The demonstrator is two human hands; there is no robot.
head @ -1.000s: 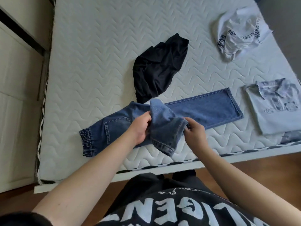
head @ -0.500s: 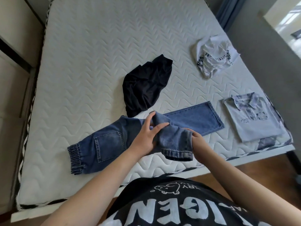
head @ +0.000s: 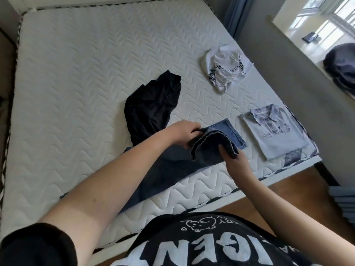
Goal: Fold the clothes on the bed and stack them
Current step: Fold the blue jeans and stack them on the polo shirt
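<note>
Denim: jeans on bed near front edge, biggest item, count 1. Heavy-ish, stiff, likely holds crease; best grab at doubled cuff/hem edge. Left hand and right hand both grasping folded cuff end, fingers clenched on cloth. Black garment: 1, soft, crumpled. Folded polo shirt: 1, done. White printed tee: 1, light, bunched.

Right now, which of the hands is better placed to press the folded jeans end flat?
Probably the left hand: it sits over the jeans fold from above, fingers on the cloth. The right hand pinches the near edge from below, better for holding.
</note>
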